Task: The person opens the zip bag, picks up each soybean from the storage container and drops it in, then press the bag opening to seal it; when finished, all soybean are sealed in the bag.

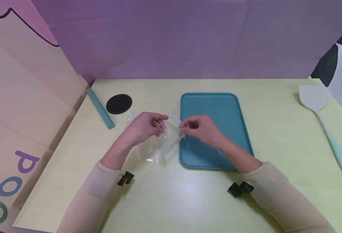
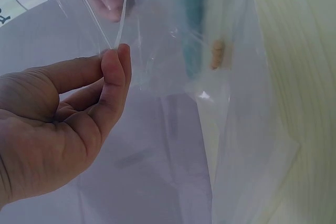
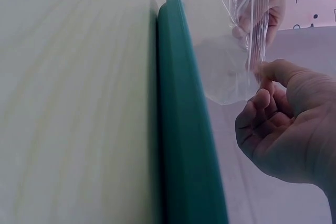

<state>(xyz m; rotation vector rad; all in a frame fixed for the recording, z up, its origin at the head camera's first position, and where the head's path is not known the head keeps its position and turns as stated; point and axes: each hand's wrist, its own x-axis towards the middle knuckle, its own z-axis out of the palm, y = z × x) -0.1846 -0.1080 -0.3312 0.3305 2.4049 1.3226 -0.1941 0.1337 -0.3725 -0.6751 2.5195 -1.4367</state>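
Note:
A clear zip-top plastic bag (image 1: 151, 149) is held up between both hands, beside the left edge of a blue tray (image 1: 217, 106). My left hand (image 1: 144, 128) pinches one side of the bag's mouth between thumb and fingers. At the other end of the mouth, my right hand (image 1: 203, 130), above the tray, pinches the zip edge. In the left wrist view, a small cluster of tan pieces (image 2: 217, 54) shows through the film; whether it lies inside the bag or behind it I cannot tell. Fingers partly cover the bag's top edge in the head view.
To the left on the pale wooden table (image 1: 171, 200) lie a blue stick-shaped bar (image 1: 101, 109) and a black round disc (image 1: 119, 104). A white spatula (image 1: 315, 97) with a mint handle lies at the far right. A purple wall (image 1: 188, 38) stands behind the table.

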